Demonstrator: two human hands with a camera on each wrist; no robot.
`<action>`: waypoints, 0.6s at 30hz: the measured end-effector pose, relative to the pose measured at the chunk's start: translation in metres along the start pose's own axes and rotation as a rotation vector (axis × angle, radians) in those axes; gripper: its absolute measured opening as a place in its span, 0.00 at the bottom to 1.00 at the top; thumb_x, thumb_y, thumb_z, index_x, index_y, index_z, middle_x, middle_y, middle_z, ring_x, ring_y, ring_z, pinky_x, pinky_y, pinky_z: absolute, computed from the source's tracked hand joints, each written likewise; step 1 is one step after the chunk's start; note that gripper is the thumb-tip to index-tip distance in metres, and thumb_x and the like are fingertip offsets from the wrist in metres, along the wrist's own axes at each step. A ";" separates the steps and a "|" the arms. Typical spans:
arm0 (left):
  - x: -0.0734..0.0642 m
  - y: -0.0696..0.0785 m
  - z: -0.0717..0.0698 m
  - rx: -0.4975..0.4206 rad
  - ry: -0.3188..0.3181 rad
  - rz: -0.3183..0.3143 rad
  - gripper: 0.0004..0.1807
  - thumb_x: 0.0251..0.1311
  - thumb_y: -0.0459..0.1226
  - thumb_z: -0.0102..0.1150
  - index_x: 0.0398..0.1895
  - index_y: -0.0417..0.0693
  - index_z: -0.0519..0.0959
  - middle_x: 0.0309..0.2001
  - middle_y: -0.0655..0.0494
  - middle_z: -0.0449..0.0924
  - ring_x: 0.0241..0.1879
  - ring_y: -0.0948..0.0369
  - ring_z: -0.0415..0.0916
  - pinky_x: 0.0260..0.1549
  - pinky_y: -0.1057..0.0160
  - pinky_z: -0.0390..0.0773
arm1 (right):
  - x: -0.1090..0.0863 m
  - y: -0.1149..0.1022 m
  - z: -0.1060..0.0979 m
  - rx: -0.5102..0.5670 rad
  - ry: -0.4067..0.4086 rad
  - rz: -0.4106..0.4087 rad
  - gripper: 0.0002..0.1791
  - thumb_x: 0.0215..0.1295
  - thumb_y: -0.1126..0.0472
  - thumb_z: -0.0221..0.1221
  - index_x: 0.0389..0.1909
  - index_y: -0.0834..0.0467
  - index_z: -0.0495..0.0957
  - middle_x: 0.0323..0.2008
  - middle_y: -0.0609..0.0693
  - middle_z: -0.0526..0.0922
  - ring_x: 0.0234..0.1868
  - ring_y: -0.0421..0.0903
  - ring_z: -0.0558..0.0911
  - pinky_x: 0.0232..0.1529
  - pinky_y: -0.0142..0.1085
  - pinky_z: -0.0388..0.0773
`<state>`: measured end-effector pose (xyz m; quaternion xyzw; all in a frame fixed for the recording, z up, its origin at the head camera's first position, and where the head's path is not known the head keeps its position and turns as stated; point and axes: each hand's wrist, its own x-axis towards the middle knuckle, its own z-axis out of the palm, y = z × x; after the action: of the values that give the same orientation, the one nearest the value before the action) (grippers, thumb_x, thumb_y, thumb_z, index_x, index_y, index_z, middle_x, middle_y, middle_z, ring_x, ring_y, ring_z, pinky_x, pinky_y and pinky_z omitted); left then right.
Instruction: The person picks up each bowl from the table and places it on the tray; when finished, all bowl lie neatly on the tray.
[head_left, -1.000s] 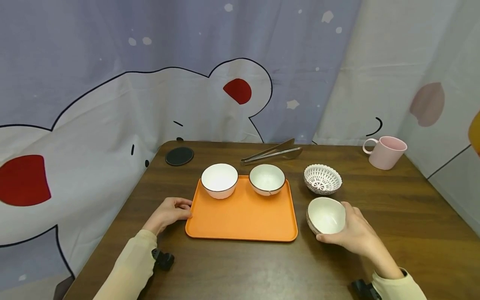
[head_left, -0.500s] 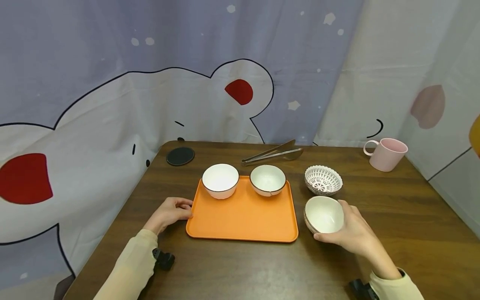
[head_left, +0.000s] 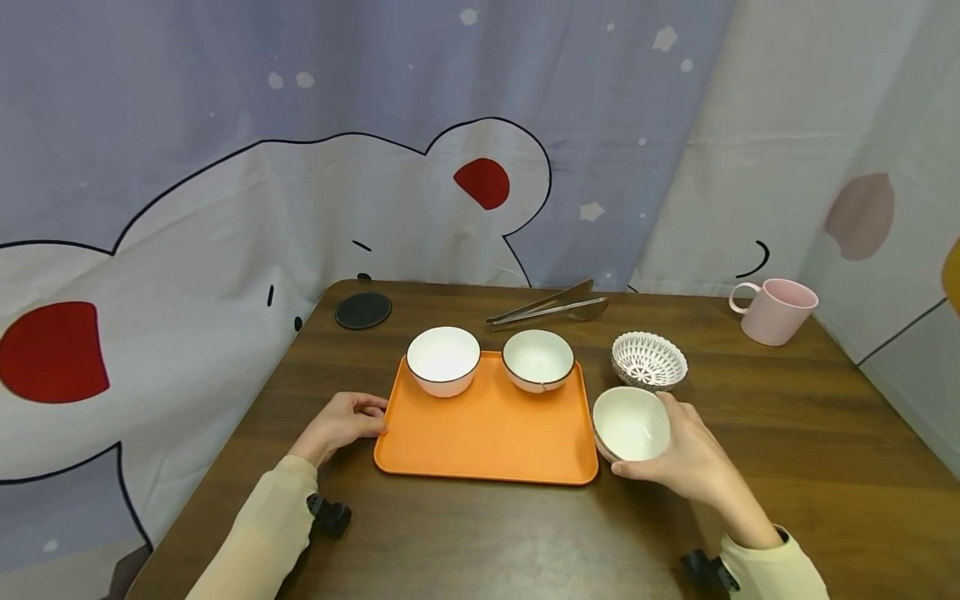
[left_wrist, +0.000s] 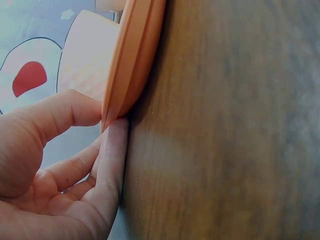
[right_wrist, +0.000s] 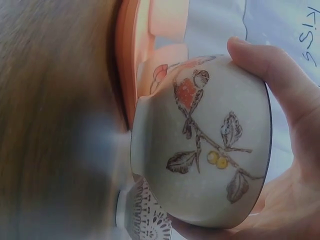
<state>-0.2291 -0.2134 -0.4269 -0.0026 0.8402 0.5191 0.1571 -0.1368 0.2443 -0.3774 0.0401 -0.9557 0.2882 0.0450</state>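
Clock referenced to the centre of the orange tray (head_left: 486,442), 12 being the far side from the person. Left hand (head_left: 343,423) at 9 o'clock, pinching the tray's edge: thumb against the rim, fingers at its underside in the left wrist view. Right hand (head_left: 690,454) at 3 o'clock, grasping a cream bowl (head_left: 630,423) by its side, thumb at about 5 o'clock on the bowl, fingertips near 1. Bowl sits just beside the tray's right edge, mouth up and slightly tilted; right wrist view shows a printed branch with leaves, yellow berries and a red patch on its outer wall. Contact between bowl and tray rim: cannot tell. On the tray, two dark-rimmed bowls: a white bowl (head_left: 443,357) near 11 o'clock and a pale greenish bowl (head_left: 537,357) between 1 and 2, apart from each other. Off the tray, on the wooden tabletop (head_left: 465,542): lattice-patterned bowl (head_left: 649,360) between 2 and 3, just beyond the grasped one; pink mug (head_left: 778,312) farther out on the same bearing, handle toward 9; metal tongs (head_left: 547,311) at 1; black disc (head_left: 363,310) past 10. Printed curtain (head_left: 337,200) hangs behind the 12 o'clock side.
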 end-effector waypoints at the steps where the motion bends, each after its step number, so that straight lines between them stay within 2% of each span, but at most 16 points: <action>1: 0.000 0.000 0.000 0.006 0.000 -0.001 0.26 0.52 0.29 0.65 0.56 0.30 0.75 0.36 0.50 0.77 0.36 0.59 0.74 0.40 0.64 0.82 | 0.000 -0.001 0.001 0.003 0.000 -0.002 0.59 0.32 0.39 0.78 0.62 0.66 0.62 0.51 0.69 0.70 0.46 0.61 0.77 0.41 0.51 0.78; 10: 0.002 0.000 0.001 0.014 0.006 -0.004 0.25 0.53 0.30 0.65 0.56 0.31 0.75 0.37 0.49 0.77 0.36 0.59 0.74 0.41 0.63 0.82 | 0.004 -0.008 0.005 0.018 -0.010 0.017 0.61 0.32 0.40 0.79 0.63 0.67 0.61 0.52 0.69 0.70 0.47 0.61 0.77 0.44 0.52 0.77; 18: 0.000 -0.001 0.000 0.017 0.006 0.000 0.26 0.53 0.30 0.65 0.57 0.30 0.75 0.37 0.50 0.77 0.36 0.59 0.74 0.40 0.64 0.81 | 0.008 -0.014 0.011 0.043 -0.034 0.009 0.57 0.31 0.41 0.79 0.60 0.65 0.63 0.51 0.66 0.70 0.45 0.57 0.77 0.42 0.48 0.77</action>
<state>-0.2293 -0.2140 -0.4272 -0.0030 0.8449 0.5120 0.1549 -0.1437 0.2259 -0.3779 0.0413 -0.9501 0.3081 0.0266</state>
